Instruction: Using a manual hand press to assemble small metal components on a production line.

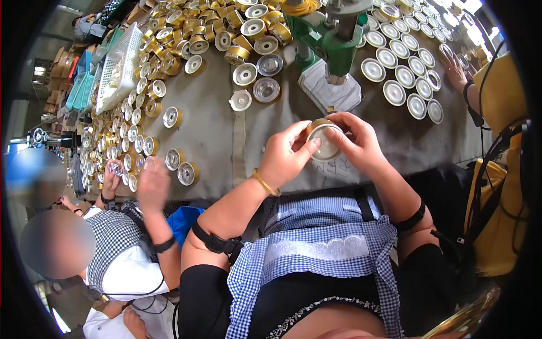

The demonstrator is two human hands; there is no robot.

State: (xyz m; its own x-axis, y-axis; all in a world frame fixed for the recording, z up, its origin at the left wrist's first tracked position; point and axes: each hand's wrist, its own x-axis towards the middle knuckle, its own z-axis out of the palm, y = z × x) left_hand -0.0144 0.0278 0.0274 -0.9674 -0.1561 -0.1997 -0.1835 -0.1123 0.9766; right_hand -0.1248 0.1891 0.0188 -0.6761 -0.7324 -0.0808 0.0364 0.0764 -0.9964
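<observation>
Both my hands hold one small round gold tin (323, 137) with a pale lid, just above the near edge of the grey table (226, 135). My left hand (286, 153) grips its left side, fingers pressed on the lid. Around the right side and top of the tin curls my right hand (355, 140). Straight behind the tin stands a green press machine (330, 39) on a white base (330, 90). Loose lids and a clear round part (266, 89) lie to the left of that base.
Several gold tins cover the table's far left (169, 51) and left edge. Rows of white-topped lids (403, 73) lie at the right. A white mesh basket (119, 68) stands at the left. One seated person at my left handles a tin (152, 181); another person's hand (454, 70) reaches in at right.
</observation>
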